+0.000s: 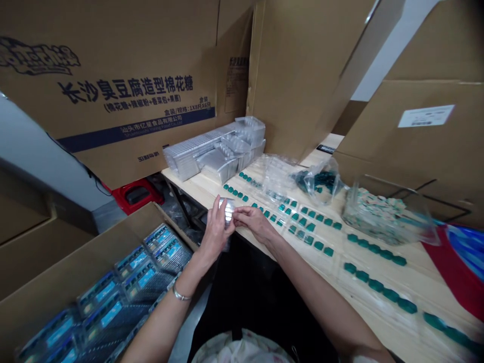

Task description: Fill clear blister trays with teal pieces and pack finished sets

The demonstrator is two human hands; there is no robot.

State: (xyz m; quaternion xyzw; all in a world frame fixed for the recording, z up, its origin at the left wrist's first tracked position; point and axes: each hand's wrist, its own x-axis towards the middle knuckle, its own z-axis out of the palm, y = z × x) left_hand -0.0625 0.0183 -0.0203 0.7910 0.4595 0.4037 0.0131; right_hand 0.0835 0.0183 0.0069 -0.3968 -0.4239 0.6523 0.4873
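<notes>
My left hand (215, 229) is wrapped around a few clear plastic blister trays (229, 209), held upright over the table's front edge. The fingers of my right hand (254, 221) are pinched together at the right side of these trays. How many trays are in the grip cannot be made out. Just behind my hands, rows of dark green pieces (236, 192) lie in clear trays on the wooden table (340, 287). Stacks of clear blister trays (215, 148) stand at the table's far left end.
A carton (94, 252) at lower left holds rows of blue-labelled packs (108, 290). On the table are a plastic bag of green pieces (321, 179) and a clear tub of pale pieces (381, 209). Large cardboard boxes (302, 65) stand behind. A red stool (139, 196) is at left.
</notes>
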